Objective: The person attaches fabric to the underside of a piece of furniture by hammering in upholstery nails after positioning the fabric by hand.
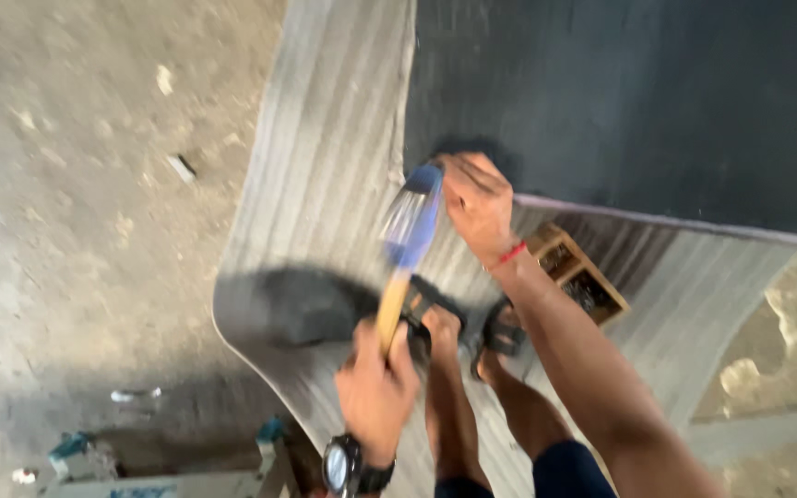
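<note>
bare grey sheet [325,166] open left of the hammer [410,231], wooden box [576,272] and sandalled feet [463,327] crowding the right

Building site or rough workshop, bare dusty concrete floor [76,231], grey ribbed board [325,157], wooden crate [576,272], hammer [408,240]

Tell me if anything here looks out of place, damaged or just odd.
The concrete floor is littered with small scraps and debris. The grey sheet curls up at its near edge rather than lying flat. The left hand grips a hammer; the right hand presses the dark board.
</note>
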